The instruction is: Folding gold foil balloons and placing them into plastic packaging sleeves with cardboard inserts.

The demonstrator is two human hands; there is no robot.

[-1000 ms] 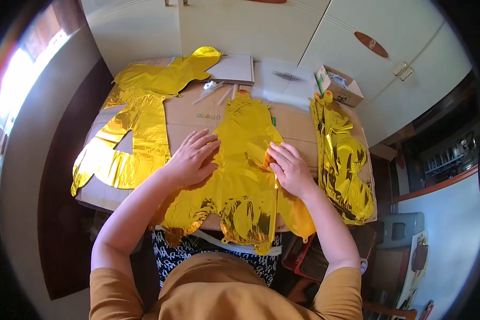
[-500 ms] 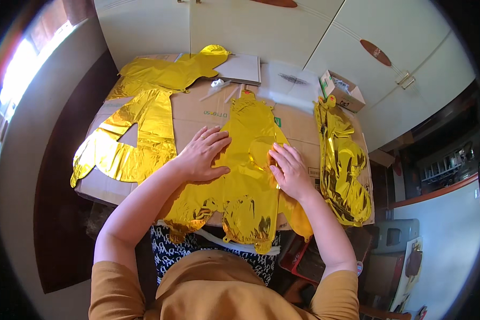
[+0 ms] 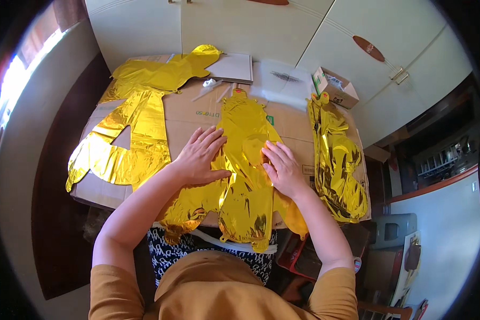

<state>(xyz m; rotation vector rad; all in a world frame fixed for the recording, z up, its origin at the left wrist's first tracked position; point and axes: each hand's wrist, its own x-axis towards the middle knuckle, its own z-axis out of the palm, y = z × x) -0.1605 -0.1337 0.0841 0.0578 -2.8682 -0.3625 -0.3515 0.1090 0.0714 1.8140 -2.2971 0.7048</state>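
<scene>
A flat gold foil balloon (image 3: 246, 202) lies in the middle, its lower lobes reaching over the near edge of the cardboard. My left hand (image 3: 201, 154) rests on its left part, fingers stretched and thumb apart. On its right side is my right hand (image 3: 284, 168), fingers slightly bent over the foil and thumb apart from them. Between my hands the foil is creased and shiny. An orange-gold lobe (image 3: 293, 216) sticks out below my right wrist. Another gold foil balloon (image 3: 149, 128) with a triangular opening lies left of my left hand, and a crumpled one (image 3: 336, 160) lies right of my right hand.
The cardboard (image 3: 189, 112) covers the table. At the back left lies another gold foil balloon (image 3: 160, 73), beside a flat white box (image 3: 234, 69). Thin clear straws (image 3: 223, 93), a clear plastic bag (image 3: 282, 80) and a small open carton (image 3: 342, 96) are nearby. White cabinets (image 3: 240, 32) stand behind.
The whole view has shifted slightly. Both hands stay on the middle balloon in nearly the same places, while brighter creases now show in the foil between them.
</scene>
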